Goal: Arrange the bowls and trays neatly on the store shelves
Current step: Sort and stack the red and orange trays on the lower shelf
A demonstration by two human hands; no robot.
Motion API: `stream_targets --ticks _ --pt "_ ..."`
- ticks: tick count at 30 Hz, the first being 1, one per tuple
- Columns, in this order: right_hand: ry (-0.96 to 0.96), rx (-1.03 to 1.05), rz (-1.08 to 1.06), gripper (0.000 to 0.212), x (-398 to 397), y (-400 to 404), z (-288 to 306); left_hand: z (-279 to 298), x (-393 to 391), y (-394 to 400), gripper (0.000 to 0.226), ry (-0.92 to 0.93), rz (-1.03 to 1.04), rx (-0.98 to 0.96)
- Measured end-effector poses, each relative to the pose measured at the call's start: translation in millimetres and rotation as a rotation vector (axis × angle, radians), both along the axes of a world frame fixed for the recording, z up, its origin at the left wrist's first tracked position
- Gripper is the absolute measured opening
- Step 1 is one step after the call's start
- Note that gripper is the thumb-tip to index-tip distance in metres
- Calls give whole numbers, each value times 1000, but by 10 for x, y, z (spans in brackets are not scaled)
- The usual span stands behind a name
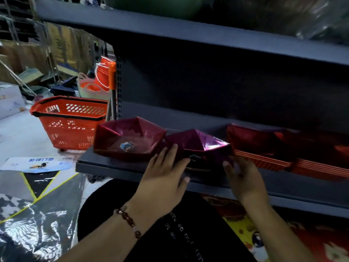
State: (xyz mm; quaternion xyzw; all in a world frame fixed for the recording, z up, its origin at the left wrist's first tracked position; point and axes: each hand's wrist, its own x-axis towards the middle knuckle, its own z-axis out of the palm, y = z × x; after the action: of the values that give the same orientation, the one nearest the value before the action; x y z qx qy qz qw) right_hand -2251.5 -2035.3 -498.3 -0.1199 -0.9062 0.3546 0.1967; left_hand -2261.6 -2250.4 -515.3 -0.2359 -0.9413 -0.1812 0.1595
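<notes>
On the shelf [117, 165], the left hand [164, 173] and right hand [243, 176], fingers straight, press the purple bowl [200, 142]; best slid squarely between its neighbours.

Left hand [162, 178], right hand [243, 178] flank purple bowl [198, 144] on shelf [113, 165]

Both arms reached forward. The left hand [164, 174], a beaded bracelet [128, 222] on its wrist, lay flat with fingers straight; the right hand [242, 176] was open too, fingers slightly bent.
</notes>
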Motion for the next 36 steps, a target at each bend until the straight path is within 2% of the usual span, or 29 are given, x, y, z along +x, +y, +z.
stream_targets --ticks 3,6,8,13,16,18,20,24,29,33,36 --pt "-11 -276 -53 25 -65 73 -102 -70 -128 210 50 -115 25 -96" --pt "-31 -537 -66 39 -229 175 -160 -124 -225 298 37 -99 37 -2" --pt "-57 -553 -53 41 -294 269 -171 -114 -259 333 28 -82 62 61" --pt "-102 -547 -28 21 -297 351 -148 -48 -270 406 19 -49 60 196" --pt "-23 -441 -39 27 -281 375 -97 -31 -211 389 12 -184 13 416" --pt "39 -338 -24 19 -237 379 -33 3 -131 382 11 -232 -40 503" --pt "42 -332 -7 17 -204 368 18 37 -56 376 12 -180 -59 542" --pt "-11 -465 -6 16 -165 316 81 139 52 342 20 -56 -54 620" --pt "-10 -883 34 12 26 230 259 233 165 284 28 89 -78 661" --pt "68 -1108 51 10 141 70 309 298 271 172 35 -2 -78 809" --pt "106 -1139 44 22 174 -142 315 372 293 67 54 -138 -93 1086"
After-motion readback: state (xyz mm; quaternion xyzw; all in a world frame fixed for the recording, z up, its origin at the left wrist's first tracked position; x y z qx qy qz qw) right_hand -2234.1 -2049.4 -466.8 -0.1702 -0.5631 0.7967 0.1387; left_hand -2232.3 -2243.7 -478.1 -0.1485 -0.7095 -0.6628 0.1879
